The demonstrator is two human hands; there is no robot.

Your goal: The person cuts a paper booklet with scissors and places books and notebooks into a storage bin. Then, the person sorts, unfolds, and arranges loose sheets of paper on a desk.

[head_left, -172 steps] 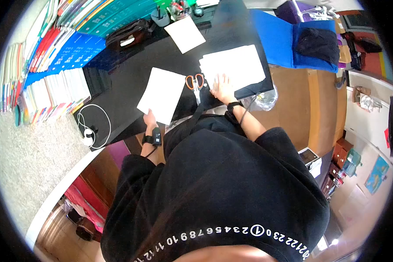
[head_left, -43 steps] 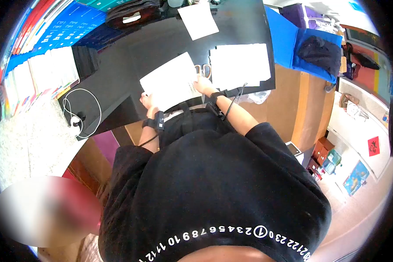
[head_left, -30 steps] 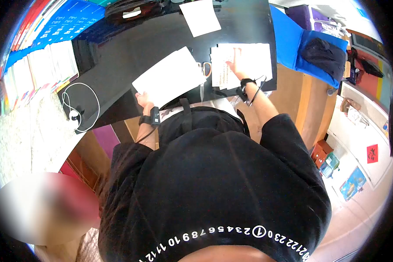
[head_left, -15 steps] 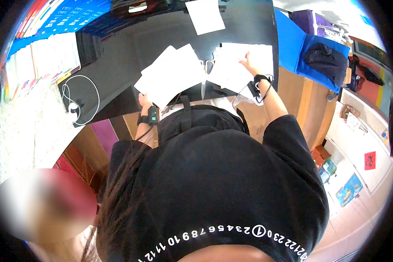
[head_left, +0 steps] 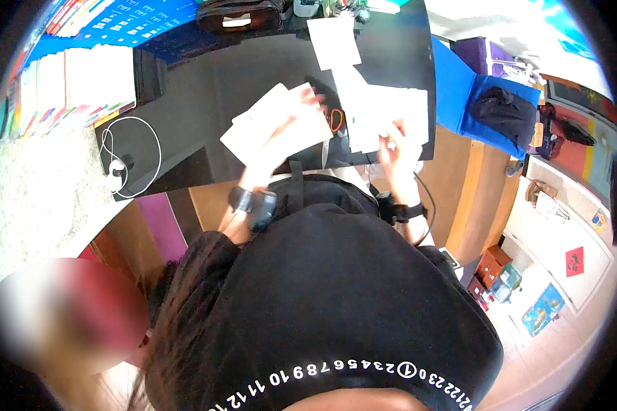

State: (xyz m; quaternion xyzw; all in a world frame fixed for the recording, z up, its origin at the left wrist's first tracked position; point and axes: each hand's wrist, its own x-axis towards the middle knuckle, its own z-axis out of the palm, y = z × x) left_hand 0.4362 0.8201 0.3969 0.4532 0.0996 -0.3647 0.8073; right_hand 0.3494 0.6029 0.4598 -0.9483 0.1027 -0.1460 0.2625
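My left hand point(head_left: 274, 147), smeared by motion, reaches over the fanned white papers point(head_left: 243, 140) on the black desk point(head_left: 206, 89); its grip is unclear. My right hand point(head_left: 399, 152) is over the near part of the right paper stack point(head_left: 404, 106), its fingers drawn together; what they hold, if anything, is too small to name. Between the two piles lie scissors with orange handles point(head_left: 336, 120), partly covered by paper. One sheet point(head_left: 349, 79) sticks out from the stack's far left side. Beyond it is a separate white sheet point(head_left: 334, 44).
A looped white cable point(head_left: 159, 147) hangs over the desk's left edge, near upright books and papers point(head_left: 82, 82). A dark bag point(head_left: 240, 17) sits at the back. To the right is a blue chair point(head_left: 452, 85) with dark cloth. Part of another person, blurred, shows at lower left.
My left hand has moved from the left papers' near corner to over them. My right hand has come down towards the stack's near edge, its fingers closing. A sheet now juts from the stack's far side.
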